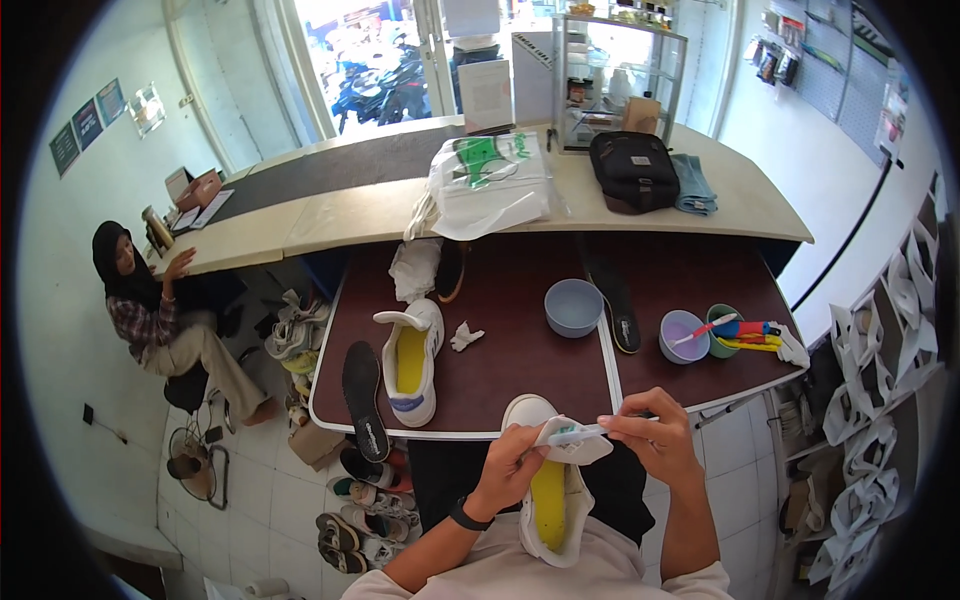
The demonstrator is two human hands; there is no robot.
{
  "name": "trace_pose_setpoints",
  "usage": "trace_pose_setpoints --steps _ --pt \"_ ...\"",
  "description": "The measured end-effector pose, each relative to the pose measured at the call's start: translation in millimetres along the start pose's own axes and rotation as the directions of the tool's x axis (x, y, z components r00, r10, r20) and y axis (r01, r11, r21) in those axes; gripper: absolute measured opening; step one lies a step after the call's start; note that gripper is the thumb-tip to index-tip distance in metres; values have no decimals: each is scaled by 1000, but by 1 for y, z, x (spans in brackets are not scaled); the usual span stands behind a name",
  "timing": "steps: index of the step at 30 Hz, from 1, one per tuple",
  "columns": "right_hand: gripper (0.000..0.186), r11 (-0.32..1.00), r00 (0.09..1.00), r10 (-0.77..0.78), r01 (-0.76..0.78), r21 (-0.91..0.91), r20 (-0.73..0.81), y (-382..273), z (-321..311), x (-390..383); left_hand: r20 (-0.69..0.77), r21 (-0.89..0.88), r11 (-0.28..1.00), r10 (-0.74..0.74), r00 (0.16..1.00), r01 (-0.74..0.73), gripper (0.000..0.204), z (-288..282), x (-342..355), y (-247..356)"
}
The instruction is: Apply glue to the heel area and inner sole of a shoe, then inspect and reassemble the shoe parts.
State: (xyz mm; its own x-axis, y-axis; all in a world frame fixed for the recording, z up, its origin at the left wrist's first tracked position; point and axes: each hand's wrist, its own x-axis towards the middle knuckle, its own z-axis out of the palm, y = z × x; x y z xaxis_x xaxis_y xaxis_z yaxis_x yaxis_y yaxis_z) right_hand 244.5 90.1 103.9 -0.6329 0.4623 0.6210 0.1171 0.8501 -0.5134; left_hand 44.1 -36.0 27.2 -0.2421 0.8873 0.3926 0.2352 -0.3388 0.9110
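Note:
A white shoe (572,515) with a yellow inside rests in my lap, its toe pointing at the table. My left hand (510,465) is closed on the shoe's raised tongue (585,450). In my right hand (652,432), pinched between fingers and thumb, is a slim pale toothbrush (578,435); its head lies against the tongue. The matching white shoe (410,365) stands on the dark red table (510,340), tongue up. Beside it lie a black insole (364,400) and a crumpled white scrap (466,336).
A grey-blue bowl (574,308), another black insole (622,315), a lilac cup (684,336) and a green cup (724,330) with brushes share the table. Behind, the counter carries a plastic bag (490,185) and a black bag (634,170). Several shoes (375,500) line the floor; a person (150,310) sits left.

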Motion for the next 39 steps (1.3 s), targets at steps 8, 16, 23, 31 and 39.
trace_pose_setpoints --steps 8,16,23,31,39 --pt "26 1000 998 0 0 4 -66 -3 -10 6 -40 50 995 84 996 -82 34 1 5 12" --pt "27 999 996 41 -39 26 -85 -5 -5 8 -54 50 997 64 996 -61 38 -1 3 11" --pt "26 998 996 55 -53 42 -65 -4 -9 12 -63 35 995 100 993 -98 38 -2 2 6" --pt "24 986 987 156 -153 73 -37 -1 -4 14 -102 -7 999 39 994 -39 40 -1 3 -2" --pt "12 991 996 93 -93 -91 0 16 -4 29 -44 -231 929 -306 951 288 40 -4 11 -26"
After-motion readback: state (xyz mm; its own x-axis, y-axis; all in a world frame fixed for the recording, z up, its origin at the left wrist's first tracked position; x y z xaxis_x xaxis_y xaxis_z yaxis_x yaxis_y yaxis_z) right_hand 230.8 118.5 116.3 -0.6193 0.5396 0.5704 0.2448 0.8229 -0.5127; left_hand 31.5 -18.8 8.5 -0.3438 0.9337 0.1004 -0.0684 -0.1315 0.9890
